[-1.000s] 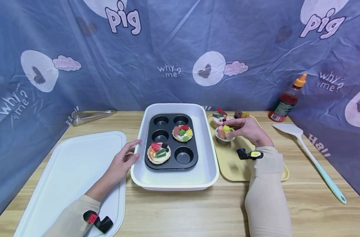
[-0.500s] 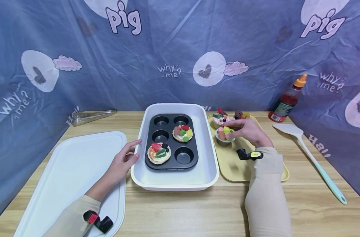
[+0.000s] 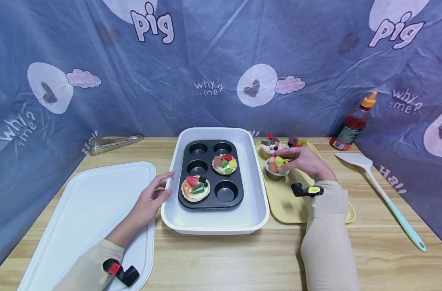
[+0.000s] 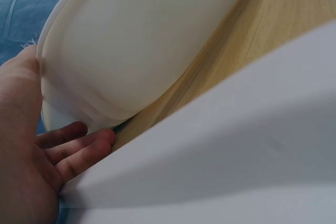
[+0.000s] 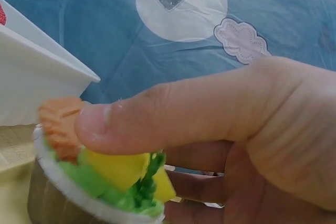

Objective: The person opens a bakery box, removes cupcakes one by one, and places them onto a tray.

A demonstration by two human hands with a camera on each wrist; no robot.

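My right hand [image 3: 305, 162] pinches a toy cupcake [image 3: 273, 166] by its top, above the yellow tray [image 3: 290, 208]. The right wrist view shows my thumb [image 5: 121, 129] across its orange and yellow fruit pieces. Green leaves and a white rim circle the cupcake's brown base. My left hand [image 3: 153, 196], fingers loosely extended, touches the left rim of the white basin [image 3: 217, 230]. Inside the basin lies a black muffin tin [image 3: 210, 203]. One fruit tart [image 3: 195, 190] fills its front left cup, another fruit tart [image 3: 224, 164] its middle right cup.
A pink-cream cupcake [image 3: 269, 150] and a chocolate-topped one [image 3: 293, 142] stand at the yellow tray's back. Left lies a white tray [image 3: 93, 202], with metal tongs [image 3: 115, 143] behind it. A sauce bottle [image 3: 348, 126] and long-handled white spatula [image 3: 370, 169] are at right.
The cupcake in my right hand shifts very slightly to the right. The pink-cream cupcake behind it moves a little too. My left hand stays at the basin rim.
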